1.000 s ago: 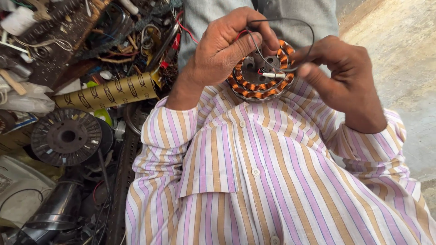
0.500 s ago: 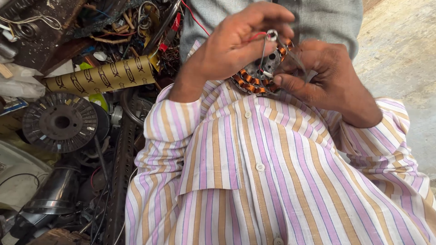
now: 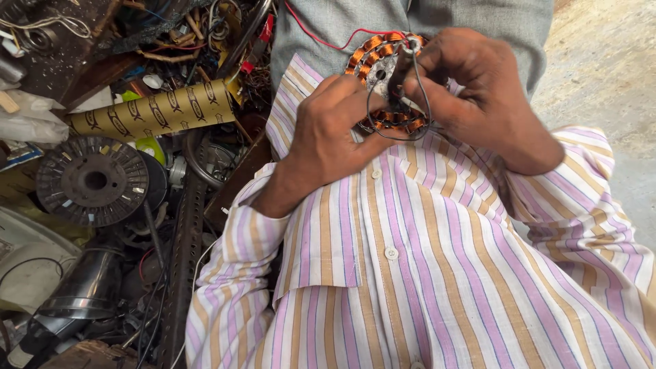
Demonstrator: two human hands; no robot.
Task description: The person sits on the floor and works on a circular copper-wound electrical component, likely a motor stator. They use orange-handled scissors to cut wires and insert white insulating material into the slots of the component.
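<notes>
1. Both hands cover much of the stator (image 3: 383,82); only its copper coils and part of the hub show, up against the chest.
2. The left hand (image 3: 335,133) grips its lower edge.
3. The right hand (image 3: 478,89) pinches a dark wire (image 3: 417,102) looped over it.
4. A red wire (image 3: 321,37) runs off, cut by the frame's top.
5. Beside the left sleeve lie a cardboard tube (image 3: 150,113), a rusty disc (image 3: 92,181) and tangled scrap.

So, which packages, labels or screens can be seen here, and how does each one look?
Cardboard tube: lies tilted at upper left among scrap, tan with repeated dark oval marks.
White plastic bag: far left edge, crumpled.
No screens or signs.
</notes>
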